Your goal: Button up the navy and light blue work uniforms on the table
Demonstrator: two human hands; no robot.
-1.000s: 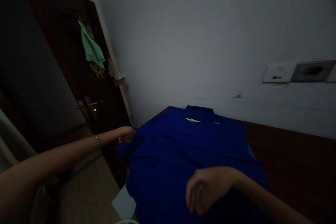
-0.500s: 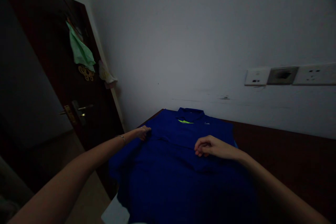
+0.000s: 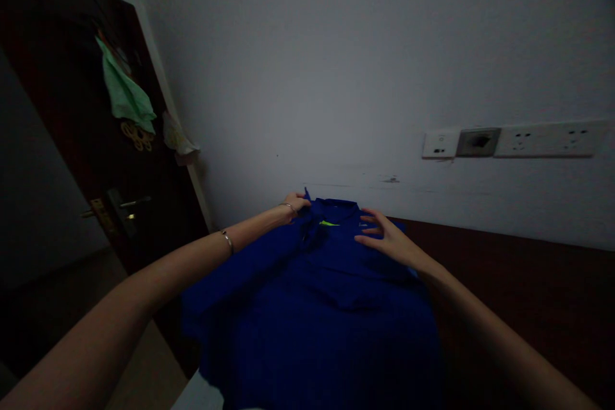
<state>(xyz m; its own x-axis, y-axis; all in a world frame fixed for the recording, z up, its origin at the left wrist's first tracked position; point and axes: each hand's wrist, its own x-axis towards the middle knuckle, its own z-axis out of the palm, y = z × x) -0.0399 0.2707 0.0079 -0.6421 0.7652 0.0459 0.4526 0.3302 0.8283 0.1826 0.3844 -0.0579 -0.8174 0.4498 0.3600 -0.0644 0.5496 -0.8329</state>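
Observation:
A dark blue collared shirt (image 3: pixel 317 320) lies spread on a dark brown table, its collar towards the wall. A bright yellow-green patch shows below the collar. My left hand (image 3: pixel 296 200), with a bracelet on the wrist, grips the shirt by its left shoulder and holds that edge lifted, so the cloth slopes up beneath it. My right hand (image 3: pixel 382 234) is over the right chest part near a small pale logo, fingers spread and holding nothing. Whether its fingertips touch the cloth I cannot tell.
The brown table (image 3: pixel 504 282) reaches right along the pale wall (image 3: pixel 298 77), which carries sockets (image 3: pixel 519 141). At left stands a dark door (image 3: pixel 154 186) with a handle and a hanging green cloth (image 3: pixel 125 93). A pale object (image 3: pixel 199 394) shows under the shirt's lower left edge.
My left hand has moved right and up, raising the shirt's left shoulder. My right hand has shifted up towards the collar, and its fingers have spread. The view has turned slightly right.

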